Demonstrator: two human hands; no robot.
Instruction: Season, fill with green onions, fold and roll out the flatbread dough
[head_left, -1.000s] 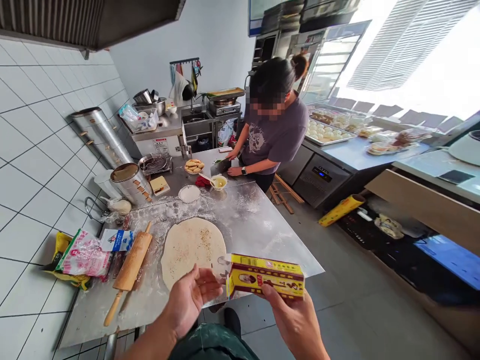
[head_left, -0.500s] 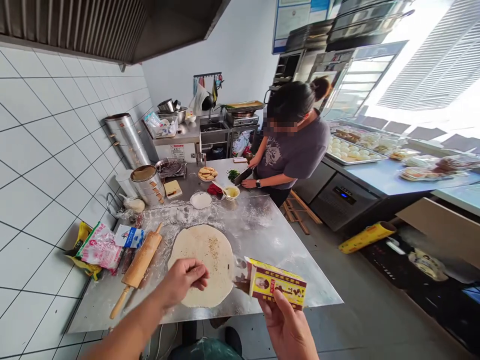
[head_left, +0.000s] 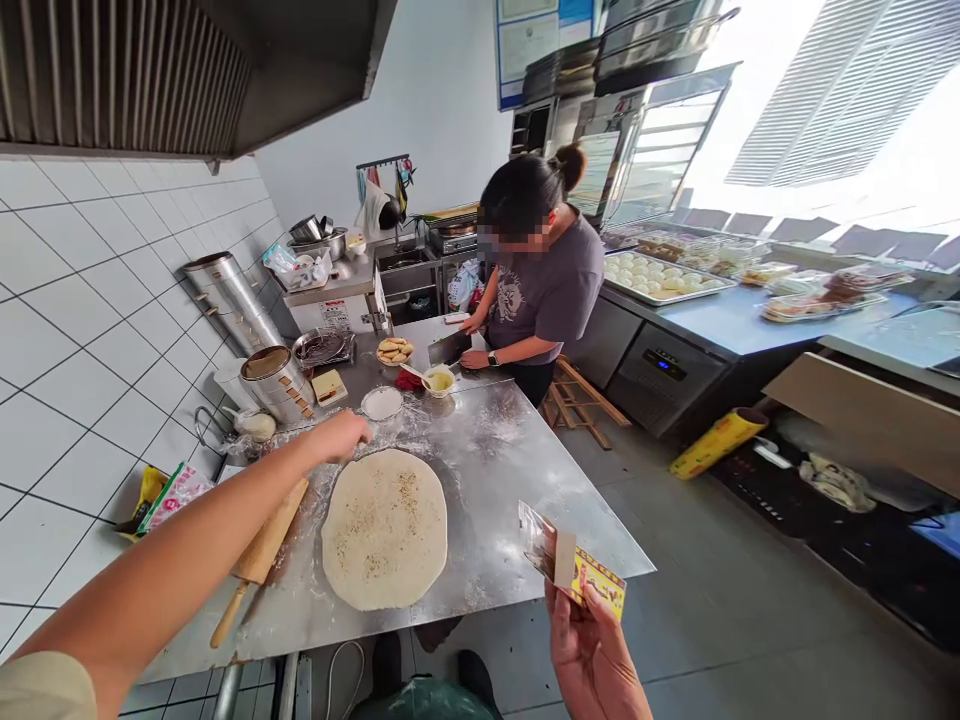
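A round, flat sheet of dough lies on the metal table, with brown seasoning scattered over it. My left hand reaches past the dough's far left edge, above the table. Its fingers are closed together, and anything between them is hidden. Off the table's near right edge, my right hand grips a yellow and brown seasoning box with a clear plastic bag sticking out of its open end. Beneath my left forearm lies a wooden rolling pin.
Across the table a person holds a cleaver. Near them are a bowl with a spoon, a plate of flour and a plate of pale pieces. Metal canisters line the tiled wall, near bags.
My left hand has moved from over the dough's near left part to its far left edge. More seasoning is spread on the dough. The box has turned, and the view has shifted right.
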